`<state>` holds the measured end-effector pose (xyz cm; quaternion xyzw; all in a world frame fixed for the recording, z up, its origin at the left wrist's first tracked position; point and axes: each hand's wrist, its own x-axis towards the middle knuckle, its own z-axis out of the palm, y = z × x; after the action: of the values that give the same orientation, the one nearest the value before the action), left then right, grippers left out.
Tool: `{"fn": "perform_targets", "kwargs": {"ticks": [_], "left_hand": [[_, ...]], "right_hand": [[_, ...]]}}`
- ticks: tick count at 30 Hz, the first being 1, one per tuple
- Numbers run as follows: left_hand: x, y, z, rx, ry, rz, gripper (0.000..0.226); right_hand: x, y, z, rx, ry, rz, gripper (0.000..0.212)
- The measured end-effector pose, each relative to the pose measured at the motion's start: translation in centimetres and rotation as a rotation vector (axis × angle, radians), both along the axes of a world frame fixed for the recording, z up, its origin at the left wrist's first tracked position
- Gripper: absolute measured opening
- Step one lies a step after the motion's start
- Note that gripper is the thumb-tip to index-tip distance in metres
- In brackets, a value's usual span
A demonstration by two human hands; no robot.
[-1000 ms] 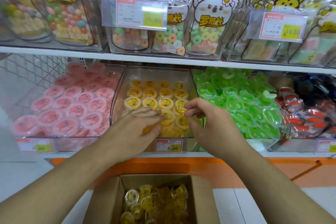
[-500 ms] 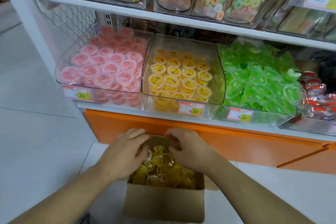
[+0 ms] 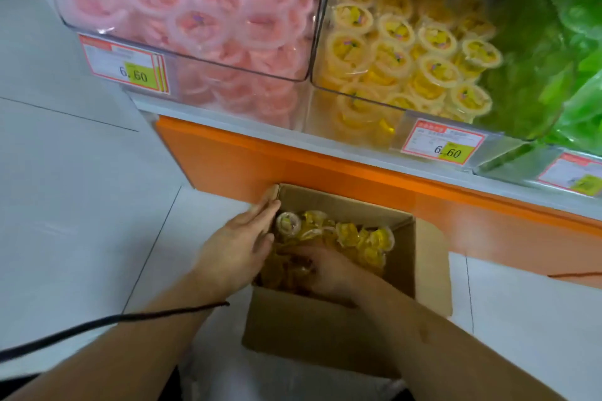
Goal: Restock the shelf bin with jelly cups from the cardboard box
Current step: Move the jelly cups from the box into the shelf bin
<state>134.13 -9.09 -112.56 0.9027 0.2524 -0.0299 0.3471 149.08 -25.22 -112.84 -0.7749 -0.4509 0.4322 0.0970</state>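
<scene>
We look down into an open cardboard box (image 3: 329,329) of plain brown corrugated board, standing on pale floor tiles (image 3: 75,205) against the orange base panel (image 3: 247,159) of the shelving. Inside lies a loose heap of yellow jelly cups (image 3: 358,238): small, round, glossy clear plastic with yellow filling, tumbled at all angles. Our left hand (image 3: 239,246) lies at the box's left wall, its fingers straight and together, pointing toward the far left corner; it grips nothing we can see. Our right hand (image 3: 325,267) is sunk among the cups with fingers bent downward; the fingertips are buried and blurred, so we cannot tell whether they hold a cup.

Above, on the shelf edge, the clear hard-plastic shelf bin (image 3: 355,117) holds more yellow cups in rough rows, lids upward, and carries a red-bordered price tag (image 3: 443,146) reading 6.60. To its left a like bin of pink cups (image 3: 202,10) bears its own price label (image 3: 125,65). To the right sit crinkled green packets (image 3: 553,52), cut off by the frame edge and too smeared to read. A thin black cord (image 3: 107,322) crosses our left forearm. The box's near wall is partly covered by our right forearm, and something white and blurred lies below it
</scene>
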Motion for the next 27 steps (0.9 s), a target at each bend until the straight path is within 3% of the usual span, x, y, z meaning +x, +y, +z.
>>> {"fn": "perform_targets", "kwargs": {"ticks": [3,6,14,19,23,27], "left_hand": [[-0.2,0.5,-0.7,-0.041,-0.018,-0.017,0.054],[-0.2,0.5,-0.6,-0.070,-0.054,-0.010,0.052],[0.0,0.0,0.2,-0.077,-0.026,0.020,0.051],[0.0,-0.2,0.5,-0.081,0.001,0.039,0.051],[0.0,-0.3,0.8,-0.095,0.028,0.037,0.052],[0.0,-0.5,1.0,-0.102,0.046,0.035,0.052]], "right_hand": [[-0.6,1.5,-1.6,-0.039,0.014,0.085,0.043],[-0.7,2.1,-3.2,-0.065,0.013,0.098,0.058],[-0.6,1.8,-4.9,-0.055,0.059,-0.085,0.049],[-0.1,1.4,-4.9,-0.067,0.075,-0.107,0.055],[-0.8,1.6,-4.3,-0.045,0.159,-0.152,0.032],[-1.5,1.8,-4.7,0.020,0.196,-0.195,0.030]]}}
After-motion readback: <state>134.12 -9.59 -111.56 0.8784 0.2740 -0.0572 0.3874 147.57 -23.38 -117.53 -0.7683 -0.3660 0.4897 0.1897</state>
